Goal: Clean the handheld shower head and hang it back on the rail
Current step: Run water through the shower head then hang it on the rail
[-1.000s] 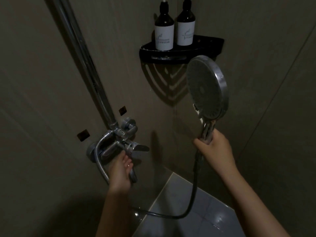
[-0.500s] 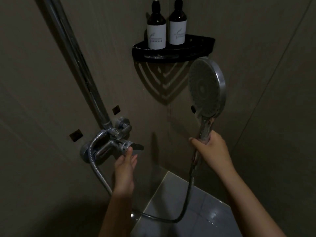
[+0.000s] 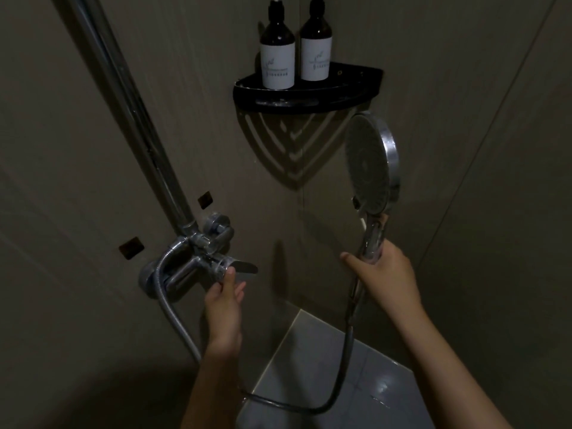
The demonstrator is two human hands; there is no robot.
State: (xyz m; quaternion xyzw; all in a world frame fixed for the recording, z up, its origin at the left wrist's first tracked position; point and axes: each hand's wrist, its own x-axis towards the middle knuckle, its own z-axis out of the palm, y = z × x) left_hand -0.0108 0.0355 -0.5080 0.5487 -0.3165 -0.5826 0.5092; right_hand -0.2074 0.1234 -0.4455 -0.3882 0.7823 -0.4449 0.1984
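As I faced the dim shower corner, the tiled walls [image 3: 77,196] filled most of my view, and a wedge of pale floor [image 3: 309,360] showed low at the near right. The chrome rail [image 3: 133,119] slanted from the top left down to the mixer tap [image 3: 185,267]. The hose [image 3: 340,382] dropped from the shower head's handle, looped just above the floor and curved back toward the left. A black corner shelf [image 3: 349,85] sat high on the far wall.

The shower head [image 3: 368,162] was off the rail and well to the right of it. It stood upright just below the shelf's right end, with its round spray face turned left toward the tap. Two dark bottles [image 3: 277,57] with white labels stood side by side on the shelf.

My right hand [image 3: 383,274] was wrapped around the shower head's handle, the thumb lying along it. My left hand [image 3: 223,301] reached up beneath the tap, its fingers fairly straight, their tips touching the tap at the base of the lever [image 3: 246,267] and gripping nothing.
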